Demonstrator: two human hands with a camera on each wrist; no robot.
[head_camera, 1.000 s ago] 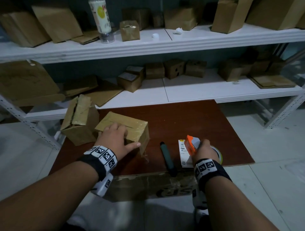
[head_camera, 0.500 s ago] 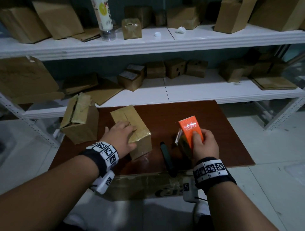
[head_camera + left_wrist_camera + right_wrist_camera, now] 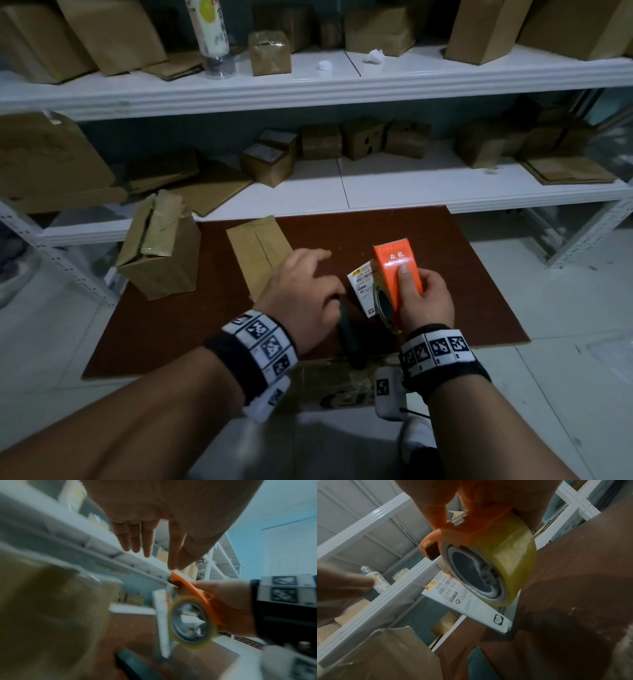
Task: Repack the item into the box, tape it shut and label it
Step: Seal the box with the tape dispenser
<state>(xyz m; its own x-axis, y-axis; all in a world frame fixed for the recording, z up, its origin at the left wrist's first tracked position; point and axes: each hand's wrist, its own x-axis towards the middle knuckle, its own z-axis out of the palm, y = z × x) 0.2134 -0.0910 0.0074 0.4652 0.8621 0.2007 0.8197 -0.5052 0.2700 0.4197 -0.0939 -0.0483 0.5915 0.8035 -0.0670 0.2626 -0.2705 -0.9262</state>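
A closed brown cardboard box point(image 3: 258, 253) lies on the dark red board point(image 3: 462, 274), its top seam pointing away from me. My right hand point(image 3: 421, 294) grips an orange tape dispenser point(image 3: 397, 270) above the board, thumb on its back. A yellowish clear tape roll point(image 3: 505, 561) sits under the dispenser. A white printed label point(image 3: 359, 281) stands tilted against the roll's left side, off the board. My left hand point(image 3: 318, 277) hovers between box and dispenser with fingers point(image 3: 145, 540) straight, holding nothing. Its fingertips are close to the dispenser's front end point(image 3: 176, 580).
A dark pen-like tool point(image 3: 349, 332) lies on the board under my left hand. A second box point(image 3: 161, 250) with loose flaps stands at the board's left corner. White shelves point(image 3: 411, 192) behind carry several boxes and a bottle point(image 3: 212, 37). A flattened carton point(image 3: 329, 387) lies at the near edge.
My right hand lifted the dispenser off the board, and the label came up with it. My left hand turned the box end-on, let go and moved right towards the dispenser.
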